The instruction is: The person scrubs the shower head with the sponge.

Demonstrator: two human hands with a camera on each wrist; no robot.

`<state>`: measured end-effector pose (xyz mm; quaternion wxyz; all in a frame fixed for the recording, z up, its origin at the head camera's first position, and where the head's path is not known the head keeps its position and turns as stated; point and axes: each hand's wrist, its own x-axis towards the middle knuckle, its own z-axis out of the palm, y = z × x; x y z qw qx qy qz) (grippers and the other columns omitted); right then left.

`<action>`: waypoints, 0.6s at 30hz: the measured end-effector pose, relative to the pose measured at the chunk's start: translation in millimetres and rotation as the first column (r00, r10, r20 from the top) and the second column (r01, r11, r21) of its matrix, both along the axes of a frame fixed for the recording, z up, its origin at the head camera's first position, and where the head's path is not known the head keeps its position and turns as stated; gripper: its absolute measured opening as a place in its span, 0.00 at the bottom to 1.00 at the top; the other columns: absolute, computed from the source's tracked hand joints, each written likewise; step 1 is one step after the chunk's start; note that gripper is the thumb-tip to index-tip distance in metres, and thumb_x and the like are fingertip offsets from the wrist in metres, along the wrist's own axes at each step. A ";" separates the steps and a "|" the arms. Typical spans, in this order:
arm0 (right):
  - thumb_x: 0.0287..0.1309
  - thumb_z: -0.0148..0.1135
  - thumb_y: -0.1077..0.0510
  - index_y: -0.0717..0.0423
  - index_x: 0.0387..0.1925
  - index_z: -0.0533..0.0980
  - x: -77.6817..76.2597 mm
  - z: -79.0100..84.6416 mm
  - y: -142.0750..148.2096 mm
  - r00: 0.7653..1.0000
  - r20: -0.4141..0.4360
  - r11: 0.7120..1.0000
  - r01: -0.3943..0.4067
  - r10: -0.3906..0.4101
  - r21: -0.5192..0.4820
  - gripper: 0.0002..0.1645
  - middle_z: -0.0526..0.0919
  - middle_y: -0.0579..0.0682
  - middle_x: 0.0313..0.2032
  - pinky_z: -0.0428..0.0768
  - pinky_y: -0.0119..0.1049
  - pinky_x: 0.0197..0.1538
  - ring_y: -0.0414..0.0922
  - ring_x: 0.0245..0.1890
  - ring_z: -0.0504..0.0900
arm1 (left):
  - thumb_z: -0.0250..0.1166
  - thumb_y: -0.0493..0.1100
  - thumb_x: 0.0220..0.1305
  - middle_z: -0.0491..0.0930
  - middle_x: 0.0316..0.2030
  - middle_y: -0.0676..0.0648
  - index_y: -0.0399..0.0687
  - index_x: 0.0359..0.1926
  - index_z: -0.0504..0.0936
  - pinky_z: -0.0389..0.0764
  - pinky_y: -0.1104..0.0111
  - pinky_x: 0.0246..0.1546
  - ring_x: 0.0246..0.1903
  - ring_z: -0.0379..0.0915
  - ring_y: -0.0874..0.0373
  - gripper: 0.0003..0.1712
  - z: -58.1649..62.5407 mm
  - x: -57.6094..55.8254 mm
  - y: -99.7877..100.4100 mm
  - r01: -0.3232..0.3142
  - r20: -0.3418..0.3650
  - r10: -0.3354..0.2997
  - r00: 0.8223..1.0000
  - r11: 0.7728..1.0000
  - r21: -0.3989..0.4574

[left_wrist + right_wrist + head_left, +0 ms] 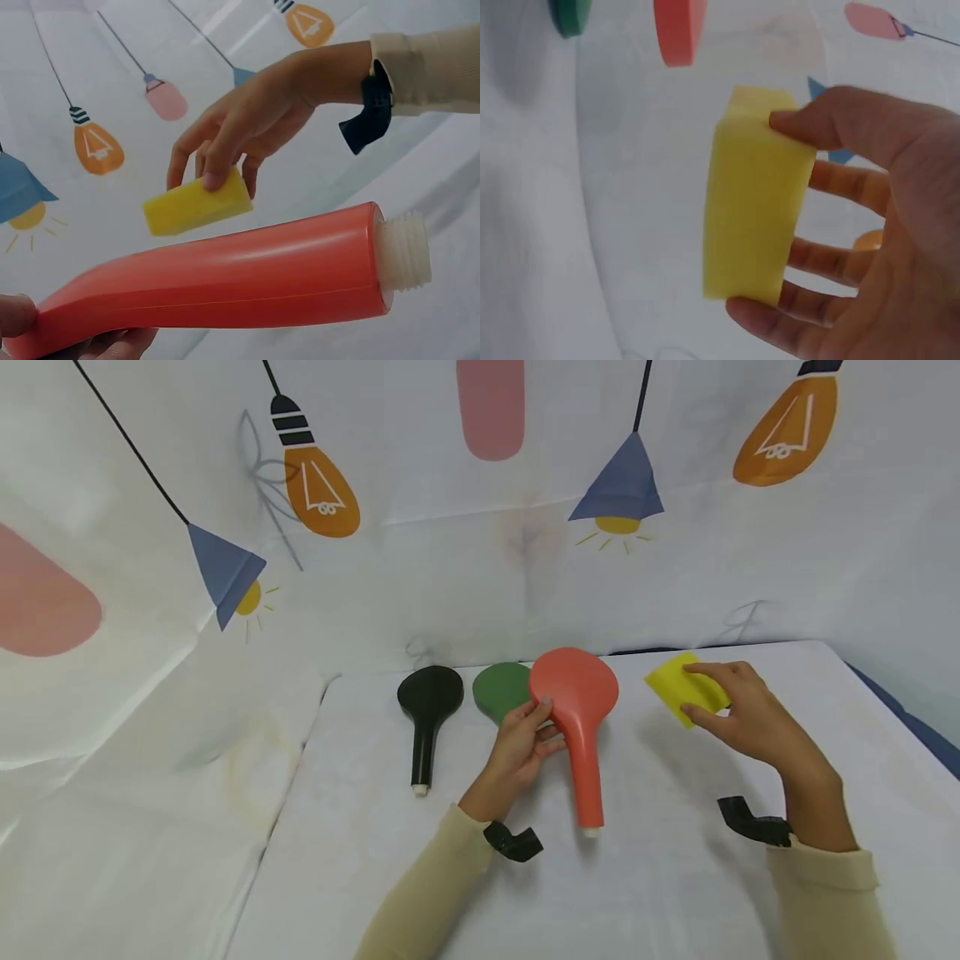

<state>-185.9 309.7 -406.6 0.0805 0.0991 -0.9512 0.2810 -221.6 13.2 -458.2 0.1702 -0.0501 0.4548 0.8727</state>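
My left hand (517, 743) holds a red hand shower head (577, 685) at the neck below its round head, thumb in front and fingers behind. Its handle points down towards me and ends in a white threaded connector (405, 251). Off to the right, my right hand (750, 714) pinches a yellow sponge (678, 685) between thumb and fingers, raised above the table. The right wrist view shows the sponge (754, 202) as a thick block, with the thumb on one end and a fingertip at the other. A gap separates sponge and shower head.
A black shower head (429, 710) lies on the white table (345, 860) at the left. Beside it is a green shower head (498, 689), partly hidden by the red one and my left hand. A white sheet (465, 568) printed with lamps hangs behind the table.
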 end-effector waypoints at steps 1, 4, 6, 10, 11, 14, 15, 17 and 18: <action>0.64 0.65 0.54 0.60 0.68 0.66 -3.0 -2.5 -0.5 1.000 0.007 1.000 0.013 -0.013 -0.009 0.34 0.63 0.73 0.59 0.77 0.56 0.41 0.64 0.50 0.66 | 0.60 0.45 0.73 0.83 0.34 0.48 0.38 0.57 0.78 0.87 0.66 0.30 0.31 0.84 0.59 0.18 -2.3 -2.1 1.8 -0.004 0.004 0.004 1.000 1.000 0.000; 0.66 0.63 0.53 0.61 0.69 0.64 -12.0 -9.3 -1.7 0.998 0.019 0.998 0.064 -0.064 -0.020 0.35 0.61 0.75 0.60 0.74 0.59 0.44 0.66 0.51 0.65 | 0.58 0.44 0.74 0.83 0.33 0.48 0.38 0.57 0.78 0.86 0.67 0.29 0.31 0.84 0.59 0.18 -7.4 -7.7 5.5 -0.017 0.014 0.017 1.000 1.000 0.001; 0.66 0.62 0.52 0.63 0.68 0.64 -17.4 -12.7 -0.8 0.994 0.023 0.994 0.107 -0.107 -0.023 0.35 0.61 0.77 0.60 0.72 0.60 0.43 0.68 0.52 0.63 | 0.57 0.44 0.75 0.82 0.33 0.49 0.37 0.57 0.77 0.86 0.67 0.29 0.30 0.84 0.59 0.18 -9.8 -11.2 8.3 -0.026 0.018 0.026 1.000 1.000 -0.004; 0.67 0.59 0.51 0.66 0.68 0.64 -23.5 -18.8 4.4 0.980 0.032 0.980 0.197 -0.196 -0.026 0.35 0.59 0.80 0.59 0.70 0.64 0.45 0.73 0.56 0.60 | 0.57 0.44 0.75 0.82 0.33 0.48 0.36 0.57 0.77 0.85 0.67 0.29 0.29 0.82 0.59 0.18 -15.2 -17.2 17.2 -0.022 0.034 0.023 0.999 1.000 -0.020; 0.67 0.59 0.50 0.66 0.67 0.64 -24.2 -20.7 6.5 0.976 0.037 0.976 0.217 -0.216 -0.027 0.35 0.59 0.81 0.59 0.69 0.65 0.45 0.75 0.57 0.59 | 0.57 0.44 0.75 0.82 0.33 0.49 0.36 0.57 0.76 0.84 0.67 0.29 0.29 0.81 0.59 0.18 -16.9 -18.6 20.2 -0.016 0.038 0.017 0.999 1.000 -0.025; 0.67 0.58 0.50 0.67 0.67 0.64 -24.7 -27.8 12.2 0.962 0.049 0.962 0.270 -0.269 -0.025 0.36 0.58 0.82 0.59 0.69 0.67 0.47 0.76 0.58 0.58 | 0.57 0.44 0.75 0.82 0.34 0.49 0.37 0.57 0.76 0.84 0.67 0.30 0.30 0.81 0.59 0.17 -21.0 -20.4 28.4 0.006 0.055 -0.005 0.998 1.000 -0.028; 0.67 0.58 0.49 0.67 0.67 0.64 -24.8 -30.5 14.0 0.958 0.051 0.959 0.283 -0.282 -0.024 0.36 0.58 0.82 0.59 0.69 0.68 0.47 0.77 0.58 0.58 | 0.56 0.43 0.75 0.82 0.35 0.48 0.37 0.58 0.76 0.84 0.67 0.31 0.31 0.80 0.58 0.18 -21.9 -20.8 31.0 0.013 0.057 -0.011 0.998 1.000 -0.026; 0.67 0.58 0.49 0.67 0.67 0.63 -25.2 -35.3 16.9 0.950 0.060 0.951 0.308 -0.306 -0.016 0.36 0.57 0.82 0.59 0.69 0.69 0.47 0.77 0.57 0.58 | 0.56 0.43 0.75 0.82 0.36 0.48 0.37 0.58 0.76 0.83 0.67 0.33 0.32 0.79 0.58 0.17 -23.7 -21.2 35.8 0.027 0.059 -0.025 0.998 0.999 -0.022; 0.67 0.58 0.49 0.67 0.67 0.63 -25.4 -37.6 18.0 0.947 0.061 0.948 0.317 -0.316 -0.013 0.36 0.57 0.83 0.59 0.69 0.69 0.47 0.77 0.57 0.58 | 0.56 0.43 0.75 0.81 0.36 0.47 0.38 0.57 0.76 0.83 0.67 0.34 0.32 0.79 0.58 0.17 -24.2 -21.5 38.0 0.031 0.061 -0.030 0.998 0.999 -0.018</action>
